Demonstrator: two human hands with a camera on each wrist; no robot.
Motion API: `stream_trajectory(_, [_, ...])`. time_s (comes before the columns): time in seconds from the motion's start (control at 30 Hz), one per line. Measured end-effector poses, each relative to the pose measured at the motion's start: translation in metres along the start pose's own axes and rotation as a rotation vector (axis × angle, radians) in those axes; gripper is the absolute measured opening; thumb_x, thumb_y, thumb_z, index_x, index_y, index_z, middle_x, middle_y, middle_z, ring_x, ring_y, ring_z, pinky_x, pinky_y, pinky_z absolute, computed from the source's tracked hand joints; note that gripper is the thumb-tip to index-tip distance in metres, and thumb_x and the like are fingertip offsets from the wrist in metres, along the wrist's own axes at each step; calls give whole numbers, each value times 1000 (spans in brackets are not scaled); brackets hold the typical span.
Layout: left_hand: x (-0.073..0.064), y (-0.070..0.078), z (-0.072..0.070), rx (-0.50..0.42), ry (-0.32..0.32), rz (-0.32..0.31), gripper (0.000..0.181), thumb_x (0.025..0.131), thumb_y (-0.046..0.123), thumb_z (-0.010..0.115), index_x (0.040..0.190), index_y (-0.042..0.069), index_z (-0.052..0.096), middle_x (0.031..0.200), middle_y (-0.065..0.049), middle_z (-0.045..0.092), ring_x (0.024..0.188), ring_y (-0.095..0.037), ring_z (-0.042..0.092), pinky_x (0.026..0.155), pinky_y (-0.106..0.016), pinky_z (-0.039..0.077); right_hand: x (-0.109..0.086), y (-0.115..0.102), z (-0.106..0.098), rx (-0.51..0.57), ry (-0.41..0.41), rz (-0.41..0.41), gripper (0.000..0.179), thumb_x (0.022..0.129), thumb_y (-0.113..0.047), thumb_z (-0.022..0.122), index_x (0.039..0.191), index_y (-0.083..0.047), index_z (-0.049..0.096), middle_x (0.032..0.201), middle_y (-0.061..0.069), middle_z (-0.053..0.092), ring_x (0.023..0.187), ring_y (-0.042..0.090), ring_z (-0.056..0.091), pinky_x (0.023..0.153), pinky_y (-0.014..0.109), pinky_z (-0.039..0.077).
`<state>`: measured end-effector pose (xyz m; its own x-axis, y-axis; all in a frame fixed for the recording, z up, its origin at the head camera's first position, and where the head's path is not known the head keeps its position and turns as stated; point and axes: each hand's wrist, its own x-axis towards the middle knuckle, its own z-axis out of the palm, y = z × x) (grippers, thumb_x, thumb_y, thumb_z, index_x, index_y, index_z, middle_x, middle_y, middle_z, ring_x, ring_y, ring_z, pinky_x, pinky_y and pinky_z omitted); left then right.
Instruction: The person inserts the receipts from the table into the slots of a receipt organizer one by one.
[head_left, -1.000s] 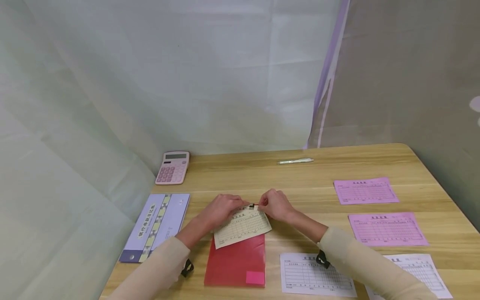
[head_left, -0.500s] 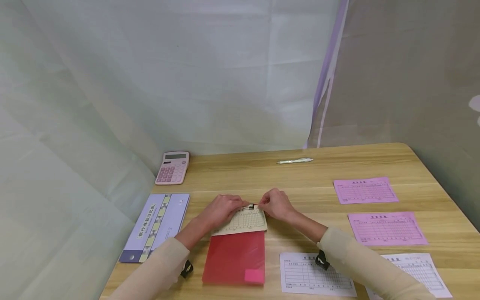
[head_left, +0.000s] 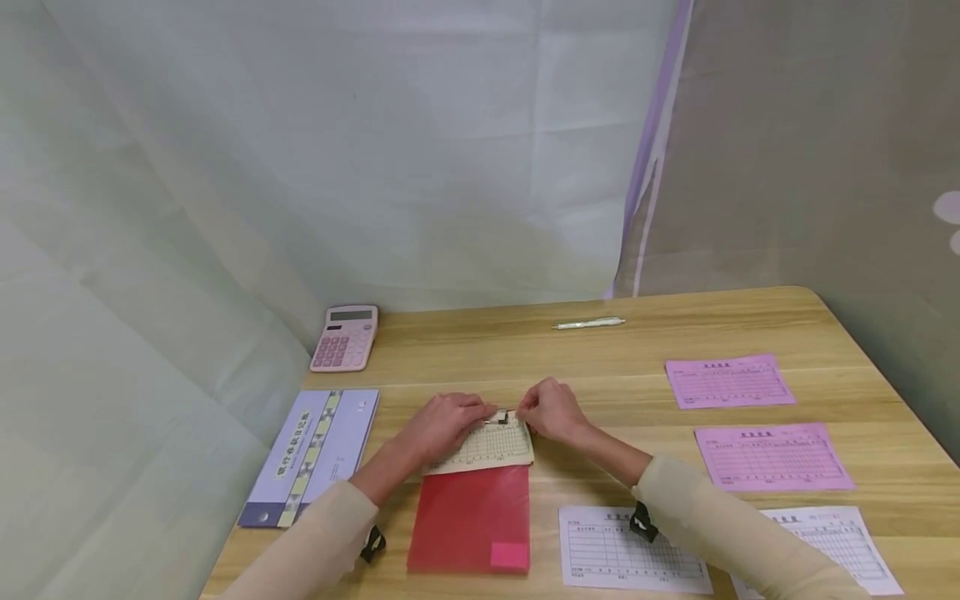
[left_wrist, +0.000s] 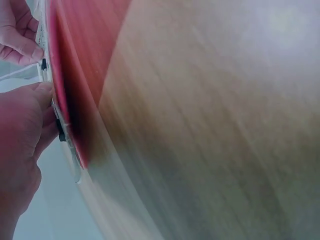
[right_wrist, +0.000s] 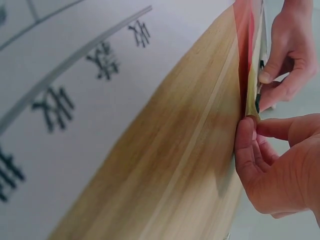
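Over the upper part of the red folder (head_left: 468, 517) lies a cream printed slip (head_left: 487, 446). A small black clip (head_left: 503, 417) with a thin silvery part sits at their top edge. My left hand (head_left: 442, 425) pinches the slip's top edge left of this clip, thumb on the near face. Another black piece (left_wrist: 61, 130) shows along that edge in the left wrist view. With thumb and forefinger, my right hand (head_left: 553, 410) pinches the slip's top right corner; the right wrist view shows the fingertips (right_wrist: 248, 125) meeting at the corner.
A pink calculator (head_left: 346, 337) and a lilac ledger book (head_left: 330, 450) lie at the left, a pen (head_left: 588, 323) at the back. On the right are two pink forms (head_left: 731, 382) and two white forms (head_left: 630, 558), partly under the right sleeve (head_left: 735, 525).
The slip has swung from a tilt to nearly square with the folder, its lower edge higher. The clip's silvery part now lies lower over the slip. Both hands stay almost in place.
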<state>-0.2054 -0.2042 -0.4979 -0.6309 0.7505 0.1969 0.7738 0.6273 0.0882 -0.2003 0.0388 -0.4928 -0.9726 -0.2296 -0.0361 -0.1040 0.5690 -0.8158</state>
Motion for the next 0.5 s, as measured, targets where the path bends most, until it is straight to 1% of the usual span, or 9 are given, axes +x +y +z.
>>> stream_trajectory(0.1, [0, 1, 1, 26, 22, 19, 30, 102, 16, 74, 132, 16, 76, 116, 0, 76, 108, -17, 73, 94, -37, 60, 0, -1, -1, -1, -11, 9, 12, 92, -3, 79, 80, -4, 80, 65, 2, 70, 52, 10, 61, 48, 22, 47])
stream_trajectory(0.23, [0, 1, 2, 39, 41, 31, 29, 101, 17, 75, 130, 15, 77, 114, 0, 77, 106, -17, 74, 93, -37, 60, 1, -4, -4, -10, -47, 7, 12, 93, -2, 79, 80, -3, 80, 65, 3, 70, 52, 12, 62, 48, 22, 48])
stream_trajectory(0.4, [0, 1, 2, 42, 40, 33, 28, 101, 16, 76, 129, 15, 78, 113, -1, 77, 105, -17, 74, 92, -36, 60, 0, -10, -7, 40, -139, 31, 18, 97, -5, 75, 80, 1, 77, 61, 10, 69, 49, 20, 67, 48, 28, 56])
stream_trajectory(0.47, [0, 2, 2, 54, 41, 41, 28, 101, 16, 75, 129, 14, 78, 113, -1, 76, 105, -18, 74, 92, -36, 61, -2, -10, -6, 54, -157, 41, 22, 100, -6, 74, 79, 1, 75, 59, 11, 68, 47, 22, 68, 48, 31, 57])
stream_trajectory(0.5, [0, 2, 1, 59, 42, 43, 28, 101, 16, 75, 129, 13, 77, 113, -2, 76, 105, -18, 74, 92, -36, 61, -3, -10, -6, 53, -154, 44, 24, 100, -6, 73, 78, 1, 74, 59, 11, 67, 47, 22, 68, 48, 31, 57])
